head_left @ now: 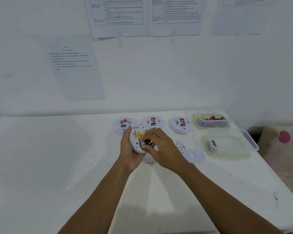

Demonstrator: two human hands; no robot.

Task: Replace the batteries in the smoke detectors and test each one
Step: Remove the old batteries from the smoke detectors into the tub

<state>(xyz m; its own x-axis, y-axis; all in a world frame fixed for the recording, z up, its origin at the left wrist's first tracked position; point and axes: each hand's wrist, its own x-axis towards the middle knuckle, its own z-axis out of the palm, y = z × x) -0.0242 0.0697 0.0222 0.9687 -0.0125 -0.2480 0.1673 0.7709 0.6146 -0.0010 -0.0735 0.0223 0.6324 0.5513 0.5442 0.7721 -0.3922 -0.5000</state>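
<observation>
While the left hand (pixel 130 153) is cupping the round white plastic smoke detector (pixel 138 138) from below, fingers curled round its rim, it is tilting the open back up so the battery bay is facing the other hand. The right hand (pixel 161 147) is pinching a dark cylindrical battery with a metal end cap (pixel 146 143) between thumb and fingertips, right at the bay; going in or coming out, can't tell. The detector is hovering just above the white table (pixel 57 157), near its middle.

A row of three white round detectors with red stickers (pixel 180 124) is sitting face up behind, probably queued. Another white detector (pixel 180 147) is lying partly hidden behind the right wrist, with a flat white mounting plate (pixel 195 155) just beside it, likely taken off to reach the back.

Containers: the far clear plastic tub with a greenish rim (pixel 197 125) is holding a heap of mixed batteries (pixel 211 118), yellow, red and dark. The nearer clear tub (pixel 243 146) is holding one or two grey batteries (pixel 212 144) at its left end. Likely sorting spent from fresh; which is which is unclear.
</observation>
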